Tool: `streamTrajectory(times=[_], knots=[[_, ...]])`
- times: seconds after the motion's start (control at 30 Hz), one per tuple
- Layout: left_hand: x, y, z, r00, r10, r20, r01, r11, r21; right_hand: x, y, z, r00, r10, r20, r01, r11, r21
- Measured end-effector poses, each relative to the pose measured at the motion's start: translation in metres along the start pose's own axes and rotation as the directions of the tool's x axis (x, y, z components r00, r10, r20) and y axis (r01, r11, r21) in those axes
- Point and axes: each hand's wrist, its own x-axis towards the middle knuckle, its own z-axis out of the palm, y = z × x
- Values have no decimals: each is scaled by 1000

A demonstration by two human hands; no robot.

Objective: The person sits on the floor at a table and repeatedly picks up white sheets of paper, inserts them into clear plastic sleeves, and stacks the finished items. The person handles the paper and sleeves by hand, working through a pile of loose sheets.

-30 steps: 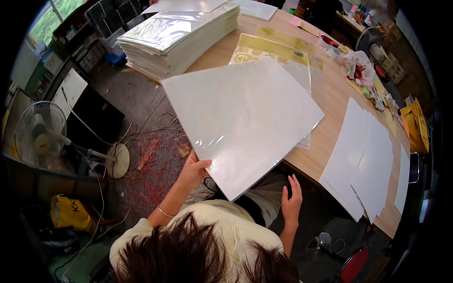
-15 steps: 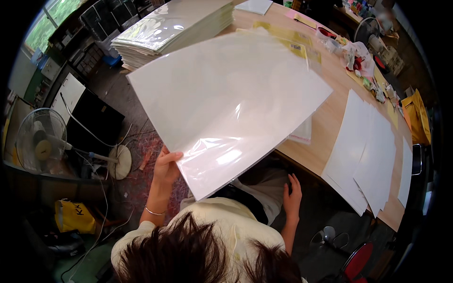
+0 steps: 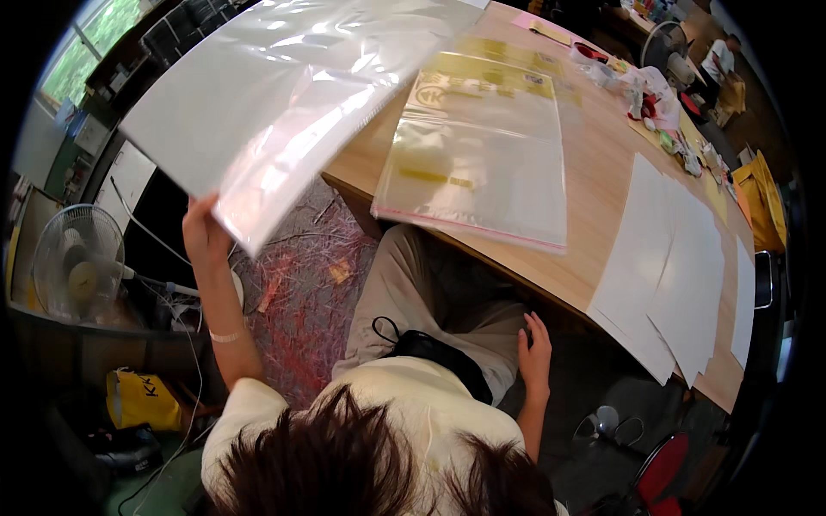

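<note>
My left hand (image 3: 205,230) pinches a near corner of a large white sheet in a clear plastic sleeve (image 3: 249,112). The sleeved sheet stretches up and away over the table's far left, where it hides the pile of sleeved sheets. Its glossy film shines in streaks. My right hand (image 3: 534,348) rests by my right thigh below the table edge, holding nothing, with its fingers extended. In front of me lies a stack of clear plastic bags (image 3: 482,172) with yellow print and a pinkish strip along the near edge.
Loose white sheets (image 3: 662,267) overlap at the table's right, some jutting past its edge. Scraps and crumpled plastic (image 3: 645,90) lie along the far right. A standing fan (image 3: 79,267) and cables occupy the left floor. Another person (image 3: 718,64) stands in the far right background.
My left hand has swung the sleeved sheet left and away, uncovering the clear bags and the table's near corner. My right hand has stayed by my thigh.
</note>
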Motion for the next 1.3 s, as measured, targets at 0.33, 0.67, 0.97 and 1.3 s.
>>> streamTrajectory(times=[0.33,0.67,0.97,1.3], knots=[[192,-43,-56,996,-82,-32,80,995,-65,-17,3,1,998,60,24,-60,998,-13],[328,-94,-104,982,-182,52,102,738,667,-34,7,11,986,-75,148,87,993,-76],[220,-91,9,925,150,348,-312,-217,925,-59,13,24,962,47,268,-22,995,-93],[230,-122,18,839,177,515,-268,-689,673,-85,22,9,976,179,125,-169,982,-89]])
